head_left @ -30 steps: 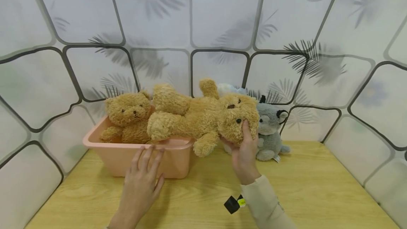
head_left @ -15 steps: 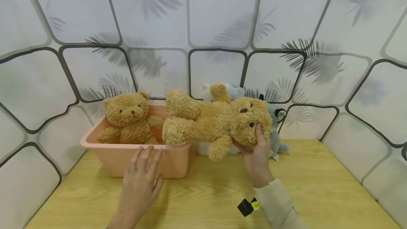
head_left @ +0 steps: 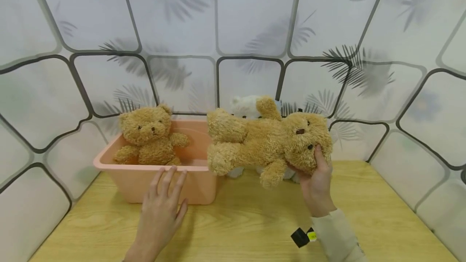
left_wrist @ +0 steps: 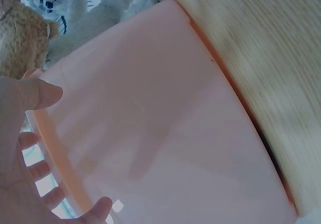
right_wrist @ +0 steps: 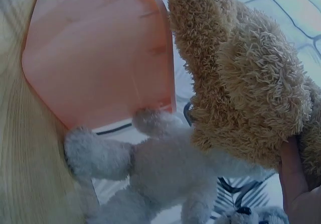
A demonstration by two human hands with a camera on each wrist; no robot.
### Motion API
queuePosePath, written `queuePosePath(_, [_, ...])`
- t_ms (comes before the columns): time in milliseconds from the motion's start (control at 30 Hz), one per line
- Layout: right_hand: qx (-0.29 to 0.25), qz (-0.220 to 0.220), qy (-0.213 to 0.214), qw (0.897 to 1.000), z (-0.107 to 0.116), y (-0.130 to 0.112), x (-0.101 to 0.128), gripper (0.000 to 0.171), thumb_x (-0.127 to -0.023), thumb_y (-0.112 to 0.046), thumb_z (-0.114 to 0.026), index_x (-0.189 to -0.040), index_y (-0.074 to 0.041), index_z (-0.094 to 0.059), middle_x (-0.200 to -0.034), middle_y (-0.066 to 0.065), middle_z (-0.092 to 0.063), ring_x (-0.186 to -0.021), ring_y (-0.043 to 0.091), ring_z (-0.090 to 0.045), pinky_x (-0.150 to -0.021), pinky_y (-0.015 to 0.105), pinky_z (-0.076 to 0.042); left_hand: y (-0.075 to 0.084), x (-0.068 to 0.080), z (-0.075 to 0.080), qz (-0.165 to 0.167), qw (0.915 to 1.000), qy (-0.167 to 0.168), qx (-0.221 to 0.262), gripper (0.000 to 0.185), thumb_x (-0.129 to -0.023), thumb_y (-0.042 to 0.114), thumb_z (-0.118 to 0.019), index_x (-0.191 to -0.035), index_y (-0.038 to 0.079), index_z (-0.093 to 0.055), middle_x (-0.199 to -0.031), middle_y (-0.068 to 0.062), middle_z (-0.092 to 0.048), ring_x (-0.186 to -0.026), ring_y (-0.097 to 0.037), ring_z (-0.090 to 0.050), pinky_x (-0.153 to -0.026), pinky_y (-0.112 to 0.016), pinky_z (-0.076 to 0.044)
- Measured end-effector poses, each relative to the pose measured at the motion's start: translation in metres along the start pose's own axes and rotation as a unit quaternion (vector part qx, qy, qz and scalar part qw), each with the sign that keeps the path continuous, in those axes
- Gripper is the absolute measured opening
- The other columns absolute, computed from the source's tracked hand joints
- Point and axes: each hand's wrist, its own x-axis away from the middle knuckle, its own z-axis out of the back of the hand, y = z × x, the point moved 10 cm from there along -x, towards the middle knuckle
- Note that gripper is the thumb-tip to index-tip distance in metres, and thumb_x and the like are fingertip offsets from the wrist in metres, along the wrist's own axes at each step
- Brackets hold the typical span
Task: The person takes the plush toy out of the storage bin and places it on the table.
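My right hand (head_left: pixel 317 187) grips a shaggy tan teddy bear (head_left: pixel 260 142) by its head, the thumb on the face near an eye. The bear is sideways in the air, feet to the left, right of the pink plastic bin (head_left: pixel 198 187). In the right wrist view its fur (right_wrist: pixel 261 78) covers most of the fingers. My left hand (head_left: pixel 162 205) touches the bin's front rim with extended fingers; the left wrist view shows its thumb (left_wrist: pixel 45 94) along the wall. A second tan teddy bear (head_left: pixel 147 140) sits upright at the left inside the bin.
Behind the held bear, a white plush toy (head_left: pixel 244 106) is partly hidden; pale plush legs (right_wrist: pixel 170 166) show in the right wrist view. A small black block (head_left: pixel 300 237) with a yellow label is beside the right sleeve. Patterned walls enclose the wooden table (head_left: pixel 247 221).
My right hand has carried the teddy bear rightward, off the bin's right end, and it now covers most of the grey plush toy. The left hand and the seated bear stay put.
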Motion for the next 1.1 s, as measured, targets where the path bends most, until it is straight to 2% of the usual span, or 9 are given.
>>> queuePosePath(133, [-0.022,0.030,0.000,0.999,0.010,-0.010,-0.006,0.042,-0.107,-0.029,-0.050,-0.147,-0.018,-0.044,-0.133,0.004,-0.054,-0.115,0.019,-0.059,-0.074,0.039,-0.061,0.000,0.000,0.000,0.002,1.0000,-0.001,-0.001,0.061,-0.108,0.046,-0.022,-0.141,0.006,-0.054,-0.143,-0.025,-0.046,-0.131,-0.050,-0.040,-0.069,-0.064,-0.054])
queuePosePath(367, [-0.079,0.049,0.000,0.996,0.025,-0.024,-0.014,0.039,-0.106,-0.018,-0.052,-0.145,-0.015,-0.046,-0.135,0.003,-0.052,-0.114,0.016,-0.058,-0.081,0.034,-0.059,-0.001,-0.001,0.000,0.005,1.0000,-0.002,0.001,0.059,-0.107,0.044,-0.025,-0.143,0.006,-0.052,-0.143,-0.024,-0.046,-0.132,-0.050,-0.040,-0.068,-0.064,-0.054])
queuePosePath(500, [-0.100,0.056,-0.005,0.993,0.031,-0.031,-0.018,0.038,-0.105,-0.015,-0.052,-0.142,-0.015,-0.046,-0.137,0.004,-0.050,-0.115,0.017,-0.058,-0.080,0.035,-0.059,0.000,-0.001,0.000,0.003,1.0000,-0.001,-0.001,0.058,-0.107,0.044,-0.026,-0.143,0.006,-0.052,-0.143,-0.024,-0.046,-0.131,-0.050,-0.040,-0.067,-0.063,-0.054])
queuePosePath(700, [-0.111,0.088,-0.056,0.988,0.028,-0.043,-0.022,0.037,-0.105,-0.009,-0.049,-0.142,-0.013,-0.048,-0.132,0.006,-0.052,-0.110,0.018,-0.060,-0.078,0.033,-0.058,0.000,-0.001,-0.001,-0.001,1.0000,-0.001,-0.001,0.058,-0.106,0.043,-0.026,-0.143,0.006,-0.052,-0.143,-0.024,-0.046,-0.131,-0.050,-0.040,-0.068,-0.064,-0.054])
queuePosePath(867, [-0.120,0.114,-0.101,0.981,0.020,-0.052,-0.024,0.035,-0.104,-0.003,-0.046,-0.139,-0.009,-0.050,-0.130,0.008,-0.052,-0.111,0.019,-0.058,-0.082,0.032,-0.058,0.000,0.000,0.000,0.000,1.0000,0.001,-0.002,0.059,-0.107,0.044,-0.025,-0.143,0.007,-0.053,-0.143,-0.024,-0.046,-0.131,-0.050,-0.040,-0.068,-0.065,-0.054])
queuePosePath(1100, [-0.131,0.131,-0.130,0.974,0.011,-0.060,-0.027,0.035,-0.101,0.008,-0.047,-0.133,-0.002,-0.056,-0.127,0.012,-0.055,-0.108,0.022,-0.059,-0.082,0.033,-0.057,0.000,-0.001,0.000,0.001,1.0000,0.002,-0.003,0.058,-0.106,0.043,-0.026,-0.142,0.007,-0.053,-0.143,-0.023,-0.046,-0.130,-0.050,-0.041,-0.070,-0.065,-0.054])
